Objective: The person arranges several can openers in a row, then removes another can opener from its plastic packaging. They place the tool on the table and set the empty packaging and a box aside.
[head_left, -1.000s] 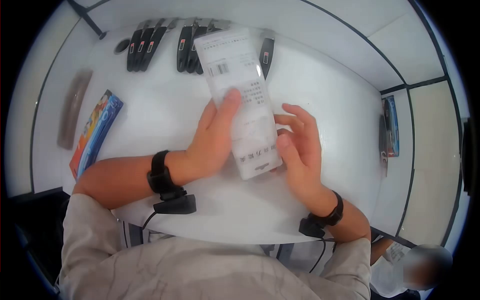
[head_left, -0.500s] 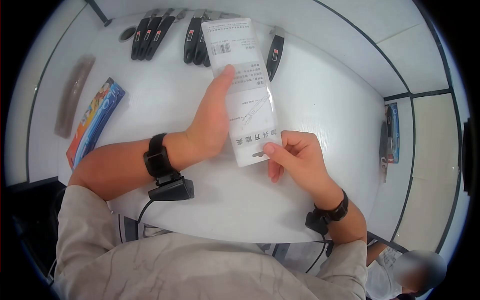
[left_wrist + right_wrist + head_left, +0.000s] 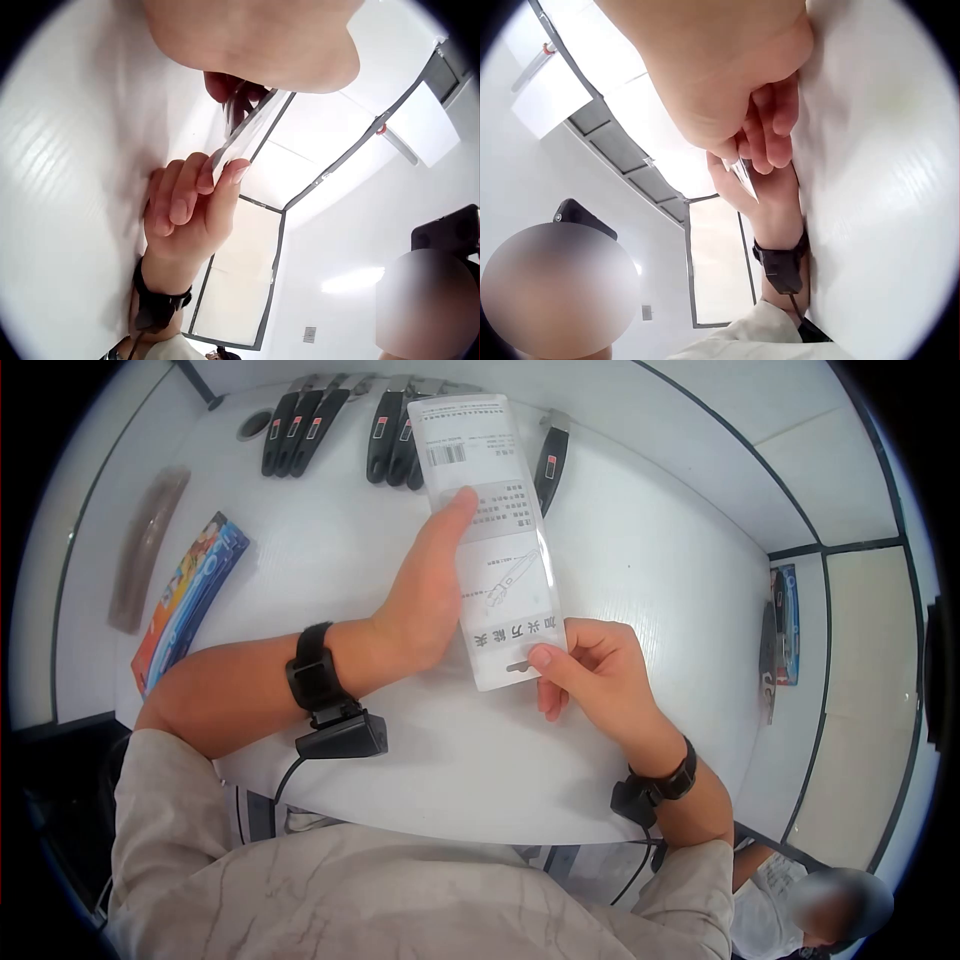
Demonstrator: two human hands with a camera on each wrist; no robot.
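Observation:
In the head view a long blister pack, its printed white back up, is held over the table at a slant. A barcode, a line drawing of a tool and a hang hole show on it. My left hand grips its left edge, thumb on top and fingers hidden beneath. At the near end, by the hang hole, my right hand pinches the corner between thumb and fingers. The left wrist view shows the pack edge-on, close over the table.
Several black-handled tools with metal heads lie at the back. On the left are a colourful package and a brownish clear plastic piece. Another package stands by the right wall. A person is at lower right.
My right hand has moved from beside the pack to its near corner and taken hold there. The pack has turned flatter to the head camera. Over the last half second little has moved.

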